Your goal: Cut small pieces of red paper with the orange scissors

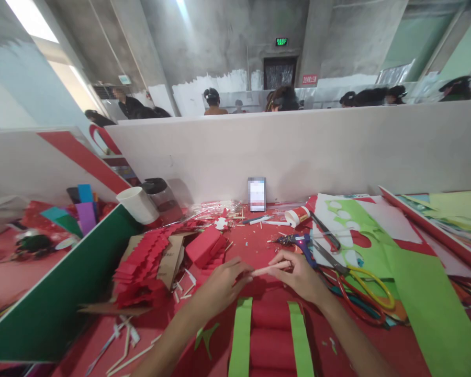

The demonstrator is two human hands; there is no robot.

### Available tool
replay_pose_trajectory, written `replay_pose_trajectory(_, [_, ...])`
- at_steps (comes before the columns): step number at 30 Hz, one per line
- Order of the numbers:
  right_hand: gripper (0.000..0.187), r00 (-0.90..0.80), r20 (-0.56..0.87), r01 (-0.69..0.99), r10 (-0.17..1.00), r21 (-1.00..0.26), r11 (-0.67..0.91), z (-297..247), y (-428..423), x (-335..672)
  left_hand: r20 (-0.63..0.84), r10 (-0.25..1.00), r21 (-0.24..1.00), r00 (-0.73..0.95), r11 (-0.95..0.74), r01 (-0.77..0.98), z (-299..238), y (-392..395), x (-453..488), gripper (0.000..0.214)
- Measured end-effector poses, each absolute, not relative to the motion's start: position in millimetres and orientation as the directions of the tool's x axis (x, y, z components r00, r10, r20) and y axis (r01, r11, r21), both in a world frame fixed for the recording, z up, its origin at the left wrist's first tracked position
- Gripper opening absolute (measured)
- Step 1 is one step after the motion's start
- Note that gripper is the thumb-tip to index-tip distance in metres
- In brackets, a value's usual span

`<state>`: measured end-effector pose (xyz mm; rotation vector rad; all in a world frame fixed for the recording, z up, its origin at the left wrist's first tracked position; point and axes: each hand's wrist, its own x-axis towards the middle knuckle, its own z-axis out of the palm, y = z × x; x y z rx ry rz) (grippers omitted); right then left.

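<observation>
A short pale stick, perhaps wood or rolled paper, is held level between my two hands over the red table. My left hand pinches its left end, while the fingers of my right hand close around the right end. Just below them lies a red paper piece with two light green strips running along its sides. Right of my hands rests a blue glue gun. A red folded paper block sits to the left of my left hand.
Scissors with yellow and red handles lie at right beside green paper sheets. Pleated red paper and scattered sticks are at left, by a green divider. A phone leans against the white partition.
</observation>
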<state>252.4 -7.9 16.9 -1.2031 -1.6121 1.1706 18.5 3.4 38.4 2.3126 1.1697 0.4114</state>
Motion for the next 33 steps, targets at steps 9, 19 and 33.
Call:
replay_pose_trajectory(9, [0.022,-0.226,0.010,0.204,0.974,-0.977,0.057,15.5,-3.0,250.5,0.127,0.809,0.463,0.573,-0.560,0.687,32.8,5.9,29.3,0.027])
replay_pose_trajectory(19, [0.037,-0.042,0.177,0.404,0.983,-0.897,0.178,26.3,1.3,277.5,0.144,0.905,0.007,0.401,-0.406,0.914,44.7,43.6,16.9,0.029])
replay_pose_trajectory(33, [0.025,0.209,-0.041,0.957,0.977,-0.195,-0.213,32.9,-49.7,405.2,0.105,0.896,0.029,0.432,-0.437,0.899,27.4,46.1,12.4,0.024])
